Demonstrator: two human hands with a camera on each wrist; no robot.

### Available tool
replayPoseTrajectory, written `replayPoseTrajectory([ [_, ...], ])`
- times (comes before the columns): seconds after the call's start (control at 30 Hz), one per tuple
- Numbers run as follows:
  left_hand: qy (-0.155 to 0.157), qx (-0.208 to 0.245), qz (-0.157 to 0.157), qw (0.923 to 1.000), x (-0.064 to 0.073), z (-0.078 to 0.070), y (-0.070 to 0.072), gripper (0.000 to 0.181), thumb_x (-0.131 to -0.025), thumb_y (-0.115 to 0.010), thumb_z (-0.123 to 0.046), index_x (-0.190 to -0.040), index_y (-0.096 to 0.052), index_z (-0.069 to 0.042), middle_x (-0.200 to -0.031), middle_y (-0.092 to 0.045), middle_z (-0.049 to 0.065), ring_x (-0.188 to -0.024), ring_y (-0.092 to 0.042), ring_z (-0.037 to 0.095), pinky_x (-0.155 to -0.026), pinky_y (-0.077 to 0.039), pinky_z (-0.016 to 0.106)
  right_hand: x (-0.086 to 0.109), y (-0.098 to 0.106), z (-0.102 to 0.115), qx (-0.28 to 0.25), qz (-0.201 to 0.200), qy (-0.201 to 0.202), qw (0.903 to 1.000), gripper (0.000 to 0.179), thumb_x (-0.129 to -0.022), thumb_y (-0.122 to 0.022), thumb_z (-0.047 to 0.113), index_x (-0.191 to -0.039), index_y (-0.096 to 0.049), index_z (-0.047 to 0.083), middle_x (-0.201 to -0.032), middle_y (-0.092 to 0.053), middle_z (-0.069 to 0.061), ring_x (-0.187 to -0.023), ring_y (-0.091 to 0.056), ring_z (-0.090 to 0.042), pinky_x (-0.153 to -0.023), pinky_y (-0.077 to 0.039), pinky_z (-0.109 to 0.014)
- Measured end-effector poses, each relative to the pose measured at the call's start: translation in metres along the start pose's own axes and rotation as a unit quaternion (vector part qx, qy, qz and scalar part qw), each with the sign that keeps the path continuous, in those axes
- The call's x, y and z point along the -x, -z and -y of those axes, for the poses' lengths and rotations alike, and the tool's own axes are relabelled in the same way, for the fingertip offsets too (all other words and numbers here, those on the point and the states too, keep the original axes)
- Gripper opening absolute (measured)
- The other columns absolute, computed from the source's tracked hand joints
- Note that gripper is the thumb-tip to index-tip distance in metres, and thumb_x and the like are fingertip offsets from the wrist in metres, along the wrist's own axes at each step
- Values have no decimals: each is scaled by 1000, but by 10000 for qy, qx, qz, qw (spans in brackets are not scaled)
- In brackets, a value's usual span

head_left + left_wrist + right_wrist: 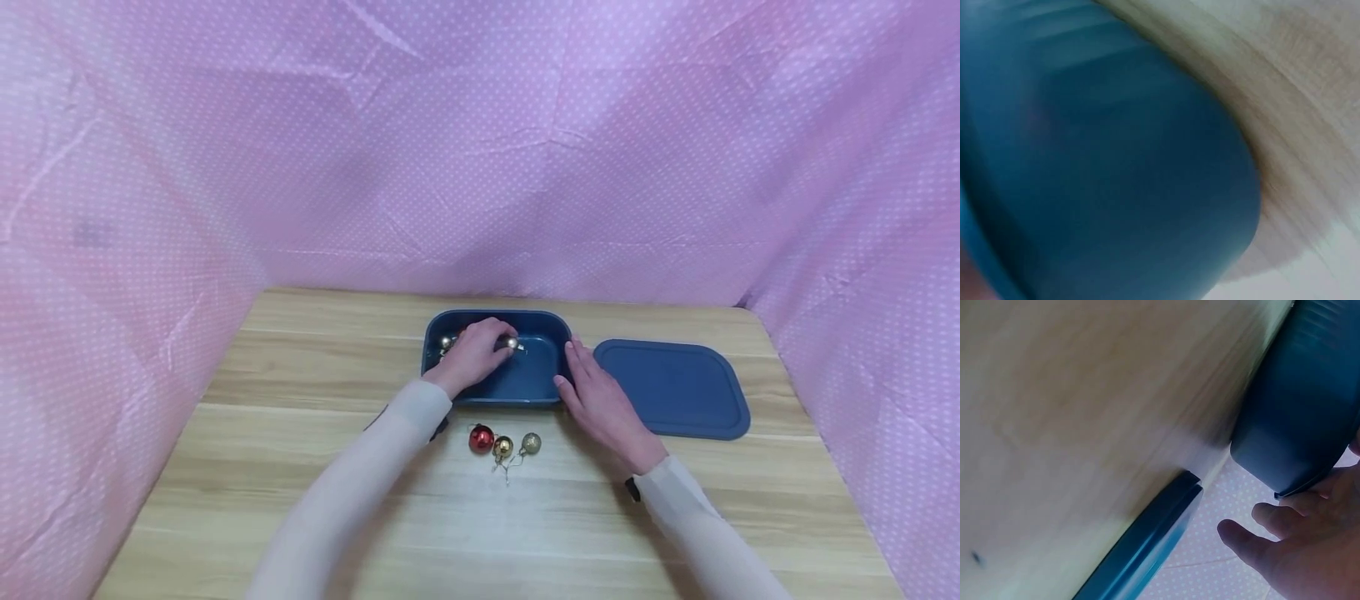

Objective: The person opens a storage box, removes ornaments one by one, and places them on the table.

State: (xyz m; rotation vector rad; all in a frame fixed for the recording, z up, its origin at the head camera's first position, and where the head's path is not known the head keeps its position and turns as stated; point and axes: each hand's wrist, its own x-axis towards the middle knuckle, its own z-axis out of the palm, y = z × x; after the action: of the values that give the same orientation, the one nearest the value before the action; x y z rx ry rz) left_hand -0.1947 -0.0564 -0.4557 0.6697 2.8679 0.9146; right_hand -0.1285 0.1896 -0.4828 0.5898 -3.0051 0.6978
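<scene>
A dark blue rectangular box (531, 398) stands on the table without its lid. My left hand (474, 354) reaches over its near wall and pinches a small gold ball ornament (512, 342) between thumb and fingers, low inside. At the box's left end another gold ball ornament (446, 342) shows, partly beside my left hand; more there is hidden under the hand. Along the right end, my right hand (600, 404) rests with extended fingers against the rim. In the right wrist view, those fingers (1297, 503) lie at the rim of the box (1297, 425).
On the near side of the box lie a red ball ornament (482, 438), a shiny gold ball (503, 447) and a glittery gold ball (531, 443) with thin strings. The flat blue lid (675, 387) lies right of the box. Pink dotted cloth (480, 167) surrounds the wooden table (300, 375).
</scene>
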Motion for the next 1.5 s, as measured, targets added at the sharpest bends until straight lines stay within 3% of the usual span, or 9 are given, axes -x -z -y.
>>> replayPoseTrajectory([
  [0.7,-289,581,-784,9948,44,-15,25,28,-101,-71,-19,-127,-71,-9,-129,-69,4,-124,-62,21,-108,-49,41,0,-2,-2,-95,-47,-6,9999,67,-112,-41,39,-162,-22,-3,-171,-15,-19,-152,-27,-42,-118,-33,-62],
  [0.97,-435,703,-921,9923,67,-16,31,29,-100,-72,-19,-126,-71,-8,-125,-70,4,-121,-63,24,-110,-46,48,2,-1,-2,-83,12,-26,10000,68,-113,-38,41,-163,-21,-2,-172,-13,-17,-153,-25,-42,-118,-32,-62],
  [1.13,-643,831,-1081,9886,79,-18,37,29,-97,-74,-16,-125,-72,-6,-122,-71,7,-119,-65,28,-106,-51,47,2,-1,-1,-62,22,1,10000,68,-113,-38,41,-163,-20,-2,-172,-13,-18,-152,-27,-43,-118,-32,-62],
  [1.3,-647,970,-1187,9861,91,-20,42,29,-96,-76,-14,-123,-72,-7,-120,-71,5,-114,-66,25,-100,-55,44,1,0,1,-75,-12,47,10000,68,-113,-39,40,-162,-21,-2,-172,-13,-18,-152,-28,-43,-118,-33,-62],
  [1.5,-637,1012,-1291,9844,106,-18,45,30,-94,-78,-15,-123,-72,-9,-122,-72,4,-117,-66,24,-104,-52,46,1,0,1,-75,-13,78,9999,68,-113,-39,40,-162,-21,-2,-172,-13,-18,-152,-28,-42,-118,-33,-61],
])
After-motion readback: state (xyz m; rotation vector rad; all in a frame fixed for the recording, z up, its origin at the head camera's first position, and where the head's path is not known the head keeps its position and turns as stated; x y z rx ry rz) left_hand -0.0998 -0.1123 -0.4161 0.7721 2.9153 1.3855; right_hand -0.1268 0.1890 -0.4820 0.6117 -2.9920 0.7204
